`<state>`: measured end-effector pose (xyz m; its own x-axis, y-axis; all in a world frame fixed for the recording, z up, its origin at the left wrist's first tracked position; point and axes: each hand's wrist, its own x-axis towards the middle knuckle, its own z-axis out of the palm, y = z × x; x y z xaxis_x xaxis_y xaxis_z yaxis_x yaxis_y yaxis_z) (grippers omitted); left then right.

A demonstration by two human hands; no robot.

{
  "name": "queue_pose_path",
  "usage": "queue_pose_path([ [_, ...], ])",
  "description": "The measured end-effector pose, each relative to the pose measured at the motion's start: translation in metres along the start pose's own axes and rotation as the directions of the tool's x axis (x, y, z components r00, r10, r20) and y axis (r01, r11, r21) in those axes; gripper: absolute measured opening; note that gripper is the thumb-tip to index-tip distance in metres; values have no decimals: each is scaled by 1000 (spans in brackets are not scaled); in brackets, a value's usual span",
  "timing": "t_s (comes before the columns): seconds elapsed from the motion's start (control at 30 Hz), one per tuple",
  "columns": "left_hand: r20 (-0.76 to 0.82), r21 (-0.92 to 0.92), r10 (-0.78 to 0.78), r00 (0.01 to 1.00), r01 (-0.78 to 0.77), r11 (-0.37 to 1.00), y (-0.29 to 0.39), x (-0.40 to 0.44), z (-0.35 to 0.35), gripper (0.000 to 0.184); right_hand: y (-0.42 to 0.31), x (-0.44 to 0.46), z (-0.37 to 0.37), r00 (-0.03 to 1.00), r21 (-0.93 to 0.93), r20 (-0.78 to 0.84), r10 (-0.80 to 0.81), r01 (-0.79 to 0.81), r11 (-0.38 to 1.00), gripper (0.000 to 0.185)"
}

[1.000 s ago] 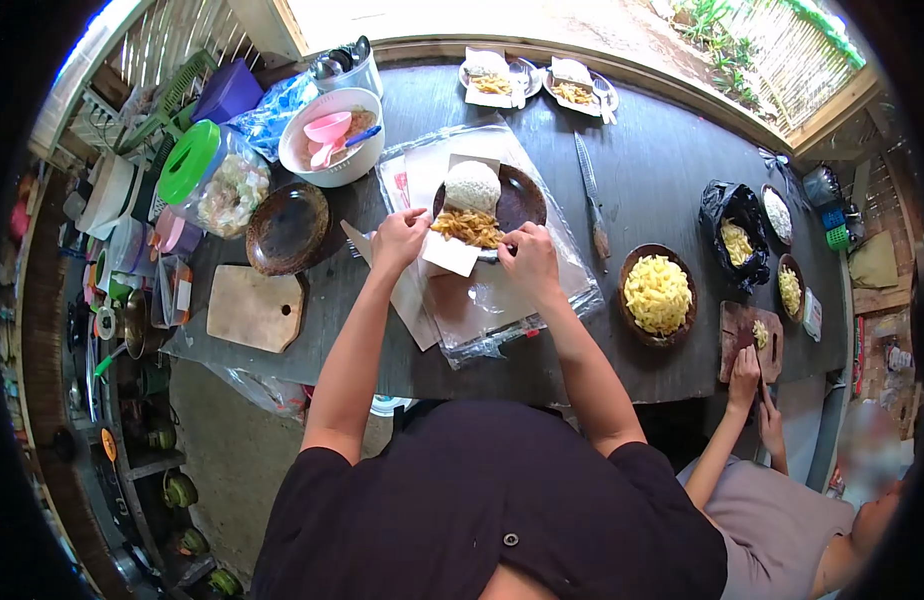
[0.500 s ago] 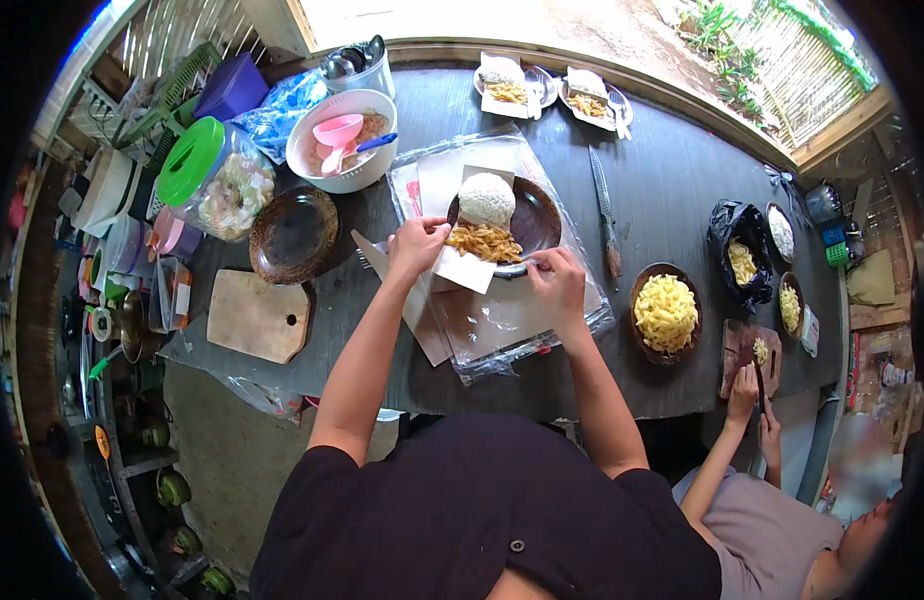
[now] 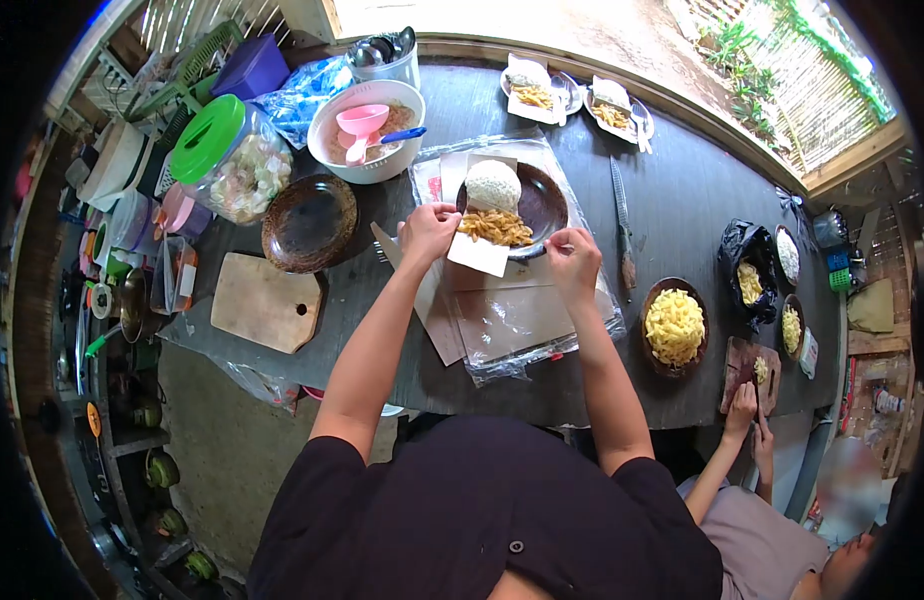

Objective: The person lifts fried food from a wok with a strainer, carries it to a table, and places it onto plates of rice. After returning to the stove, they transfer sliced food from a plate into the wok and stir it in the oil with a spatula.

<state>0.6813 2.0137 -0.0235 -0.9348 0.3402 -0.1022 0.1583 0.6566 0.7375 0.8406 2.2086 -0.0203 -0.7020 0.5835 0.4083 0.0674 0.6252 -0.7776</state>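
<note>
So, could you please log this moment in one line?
left hand: beside plate, left | right hand: beside plate, right | on plate: paper, rice, brown strips

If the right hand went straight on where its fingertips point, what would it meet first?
Probably the dark plate holding the rice, at its right rim, though depth is unclear.

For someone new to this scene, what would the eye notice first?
The white mound on the dark plate, just beyond the left hand and right hand, probably strikes first. Then perhaps come the yellow heap right of both hands and the bright green lid at upper left.
</note>
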Motion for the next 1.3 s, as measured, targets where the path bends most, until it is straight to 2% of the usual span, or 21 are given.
queue_pose_path([
  [0.37,-72,-19,-72,995,71,997,-3,30,2,32,8,41,26,1000,0,21,-7,7,1000,11],
  [0.67,-78,-63,-72,994,67,996,-6,22,1,32,0,29,20,999,-27,16,-37,38,999,19],
  [0.73,-96,-83,-67,993,59,995,-9,8,-3,31,-7,17,15,998,25,-22,-53,53,998,21],
  [0.8,-243,-228,29,969,-87,970,-16,-8,-13,29,-11,1,11,999,38,-1,-34,34,999,21],
  [0.83,-313,-171,83,946,-142,975,-16,-18,-20,24,-13,-7,9,1000,48,22,-11,9,999,20],
  [0.87,-316,-171,83,945,-143,975,-15,-30,-28,24,-16,-12,9,1000,49,22,-13,12,999,20],
  [0.93,-252,-307,71,965,-149,940,-5,-50,-48,19,-27,-16,12,997,55,69,-45,41,998,19],
  [0.97,-315,-339,110,943,-220,915,-3,-55,-53,16,-32,-15,16,996,56,74,-44,40,998,19],
  [1.07,-352,-348,105,930,-234,908,-3,-55,-77,16,-60,5,34,987,98,136,-82,69,993,17],
  [1.13,-381,-339,94,920,-234,911,-11,-50,-94,15,-82,24,50,969,113,188,-163,143,983,16],
  [1.2,-474,-279,133,871,-292,915,-17,-45,-114,15,-103,44,66,952,120,197,-236,215,969,16],
  [1.23,-488,-223,143,861,-282,933,-17,-42,-127,15,-113,56,76,933,117,198,-301,282,952,16],
  [1.3,-497,-169,172,850,-290,942,-14,-31,-154,16,-131,84,93,923,91,200,-330,318,944,17],
])
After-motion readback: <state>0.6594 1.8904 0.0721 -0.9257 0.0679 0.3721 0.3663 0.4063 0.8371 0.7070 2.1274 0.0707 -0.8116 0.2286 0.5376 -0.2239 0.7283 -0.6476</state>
